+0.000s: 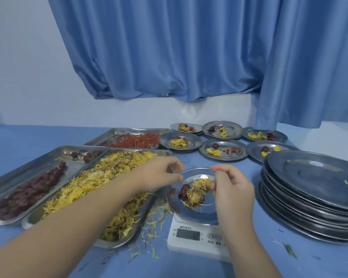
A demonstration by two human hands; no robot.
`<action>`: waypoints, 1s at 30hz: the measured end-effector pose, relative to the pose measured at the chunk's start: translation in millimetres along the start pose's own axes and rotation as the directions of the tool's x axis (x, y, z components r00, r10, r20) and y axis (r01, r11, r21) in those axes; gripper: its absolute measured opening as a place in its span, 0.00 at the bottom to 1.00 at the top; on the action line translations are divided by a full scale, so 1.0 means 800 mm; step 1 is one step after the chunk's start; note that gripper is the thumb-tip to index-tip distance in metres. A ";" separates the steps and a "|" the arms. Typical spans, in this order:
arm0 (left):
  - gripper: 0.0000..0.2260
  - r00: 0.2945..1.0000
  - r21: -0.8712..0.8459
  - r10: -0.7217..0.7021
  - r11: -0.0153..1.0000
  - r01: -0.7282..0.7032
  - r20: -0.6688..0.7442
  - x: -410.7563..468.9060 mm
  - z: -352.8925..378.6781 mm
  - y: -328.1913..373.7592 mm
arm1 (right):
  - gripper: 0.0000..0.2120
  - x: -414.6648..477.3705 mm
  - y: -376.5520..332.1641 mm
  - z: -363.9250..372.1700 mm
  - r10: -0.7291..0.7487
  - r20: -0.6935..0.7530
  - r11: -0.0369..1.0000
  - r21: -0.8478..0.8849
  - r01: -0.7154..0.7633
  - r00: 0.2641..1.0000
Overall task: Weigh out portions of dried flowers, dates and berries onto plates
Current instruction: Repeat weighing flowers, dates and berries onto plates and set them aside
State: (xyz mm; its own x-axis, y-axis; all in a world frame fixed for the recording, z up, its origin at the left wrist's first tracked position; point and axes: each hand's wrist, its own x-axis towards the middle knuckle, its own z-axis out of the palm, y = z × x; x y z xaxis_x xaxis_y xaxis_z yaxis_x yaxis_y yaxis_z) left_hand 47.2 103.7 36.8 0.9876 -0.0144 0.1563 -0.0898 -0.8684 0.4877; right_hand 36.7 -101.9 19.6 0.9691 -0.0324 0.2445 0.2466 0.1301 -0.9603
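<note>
A steel plate [199, 212] sits on a small white kitchen scale [191, 246] in front of me. On the plate lie two dried yellow flower heads [198, 190] and a couple of dark red dates [184, 191]. My left hand [159, 173] reaches over the flower tray and pinches the plate's far left rim. My right hand [232, 190] grips the plate's right rim and hides that side. The scale's display is dark and unreadable.
Three steel trays lie on the left: dates [28, 189], loose yellow flowers [100, 177], red berries [135, 142]. Several filled plates [223, 150] stand at the back. A stack of empty plates [309, 189] stands at the right. Petals are scattered on the blue cloth.
</note>
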 end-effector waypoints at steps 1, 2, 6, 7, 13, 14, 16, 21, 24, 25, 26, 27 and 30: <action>0.06 1.000 -0.009 -0.015 1.000 0.014 -0.016 0.004 -0.009 -0.004 | 0.15 0.009 -0.005 0.003 0.005 0.045 1.000 -0.025 -0.004 0.999; 0.05 0.999 -0.013 -0.031 0.999 0.031 -0.031 0.009 -0.018 -0.009 | 0.15 0.020 -0.011 0.006 0.012 0.101 0.999 -0.041 -0.008 0.995; 0.05 0.985 0.034 -0.115 0.992 0.121 -0.128 0.028 -0.052 -0.034 | 0.12 0.071 -0.036 0.023 0.020 0.369 0.975 -0.214 0.065 0.929; 0.05 0.978 0.041 -0.137 0.989 0.145 -0.155 0.032 -0.061 -0.042 | 0.11 0.082 -0.038 0.028 0.016 0.424 0.961 -0.255 0.103 0.906; 0.05 0.905 0.059 -0.266 0.952 0.301 -0.331 0.074 -0.117 -0.099 | 0.09 0.141 -0.035 0.054 -0.047 0.514 0.866 -0.406 0.291 0.857; 0.05 0.887 0.062 -0.292 0.940 0.335 -0.357 0.084 -0.126 -0.108 | 0.09 0.149 -0.032 0.055 -0.055 0.503 0.859 -0.417 0.298 0.863; 0.05 0.862 0.126 -0.300 0.917 0.379 -0.409 0.105 -0.142 -0.126 | 0.09 0.161 -0.023 0.055 -0.072 0.481 0.849 -0.430 0.307 0.874; 0.08 0.861 0.247 -0.314 0.868 0.431 -0.401 0.163 -0.147 -0.168 | 0.09 0.181 0.001 0.049 -0.097 0.454 0.800 -0.494 0.340 0.886; 0.10 0.885 0.305 -0.381 0.838 0.453 -0.266 0.195 -0.128 -0.194 | 0.10 0.193 0.007 0.041 -0.105 0.422 0.807 -0.494 0.325 0.901; 0.11 0.892 0.346 -0.399 0.823 0.450 -0.210 0.204 -0.121 -0.203 | 0.11 0.195 0.009 0.039 -0.109 0.416 0.813 -0.485 0.322 0.903; 0.12 0.896 0.384 -0.416 0.810 0.442 -0.154 0.213 -0.114 -0.212 | 0.11 0.197 0.010 0.038 -0.109 0.416 0.818 -0.478 0.320 0.903; 0.13 0.895 0.414 -0.433 0.800 0.435 -0.104 0.221 -0.107 -0.220 | 0.11 0.198 0.011 0.037 -0.106 0.420 0.819 -0.477 0.319 0.901; 0.11 0.875 0.450 -0.482 0.773 0.447 -0.040 0.238 -0.095 -0.242 | 0.11 0.201 0.013 0.035 -0.099 0.436 0.816 -0.480 0.324 0.895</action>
State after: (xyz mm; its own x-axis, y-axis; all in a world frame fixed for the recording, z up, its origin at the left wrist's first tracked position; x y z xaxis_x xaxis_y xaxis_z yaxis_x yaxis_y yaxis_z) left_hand 242.8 307.0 37.1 0.9023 0.4263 -0.0642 0.4299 -0.9009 0.0604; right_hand 194.6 -77.9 53.0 0.8423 0.3903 0.3717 0.5151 -0.3797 -0.7684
